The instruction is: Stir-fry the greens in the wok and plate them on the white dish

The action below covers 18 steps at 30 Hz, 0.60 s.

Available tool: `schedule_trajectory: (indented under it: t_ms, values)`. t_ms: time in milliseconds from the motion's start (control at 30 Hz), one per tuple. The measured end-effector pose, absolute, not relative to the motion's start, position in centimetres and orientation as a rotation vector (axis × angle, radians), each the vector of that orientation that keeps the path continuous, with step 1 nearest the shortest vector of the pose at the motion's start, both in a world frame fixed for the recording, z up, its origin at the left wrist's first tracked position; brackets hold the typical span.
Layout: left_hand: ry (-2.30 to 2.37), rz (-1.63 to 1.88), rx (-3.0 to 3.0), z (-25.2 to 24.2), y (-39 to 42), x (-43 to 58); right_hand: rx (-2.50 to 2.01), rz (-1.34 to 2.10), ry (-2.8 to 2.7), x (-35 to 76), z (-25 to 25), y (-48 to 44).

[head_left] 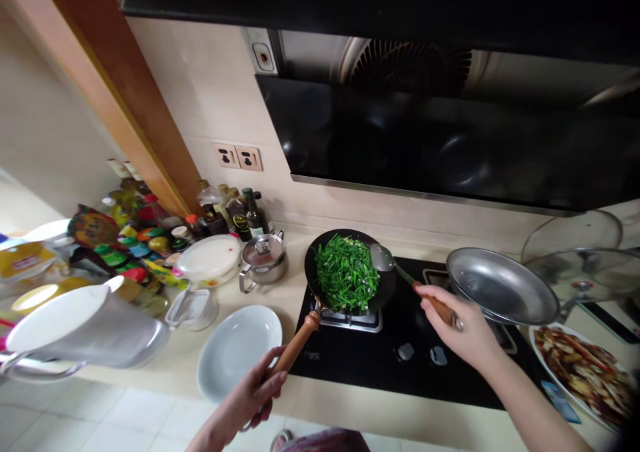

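My left hand (255, 392) is wrapped round the wooden handle of a black wok (314, 265), which sits over the left burner. Chopped green vegetables (347, 273) fill much of the wok. In my right hand (463, 322) is a spatula (383, 257) with a wooden grip, its metal blade at the right rim of the wok, beside the greens. A white oval plate (240, 349) lies on the counter just left of the wok's handle.
On the right burner rests a steel pan (500, 282), with a plate of cooked food (583, 365) nearby. A lidded saucepan (264, 260), a large metal pot (90, 335) and several bottles (245, 212) stand left. The range hood (425, 132) hangs above.
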<state>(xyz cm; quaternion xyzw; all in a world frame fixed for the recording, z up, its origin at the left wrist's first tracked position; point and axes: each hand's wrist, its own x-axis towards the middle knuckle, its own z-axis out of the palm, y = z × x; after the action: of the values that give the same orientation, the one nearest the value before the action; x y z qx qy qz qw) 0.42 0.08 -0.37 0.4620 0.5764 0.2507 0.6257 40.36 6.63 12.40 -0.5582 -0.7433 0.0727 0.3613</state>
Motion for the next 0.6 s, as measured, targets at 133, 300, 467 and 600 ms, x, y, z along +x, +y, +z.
schedule_trajectory:
  t_ms: [133, 300, 467, 600]
  values:
    - [1.329, 0.564, 1.033, 0.1, -0.1, 0.6, -1.477, 0.331, -1.933, 42.7, 13.9, 13.0]
    - [1.348, 0.570, 0.993, 0.7, 0.1, 0.8, -1.282, 1.120, -1.386, 43.3, 9.2, 20.8]
    - [1.344, 0.569, 0.985, 0.6, 0.3, 0.7, -1.203, 1.097, -1.637, 43.4, 9.4, 16.1]
    - [1.342, 0.569, 0.990, 0.4, 0.2, 0.6, -1.193, 0.693, -2.173, 43.1, 11.9, 7.6]
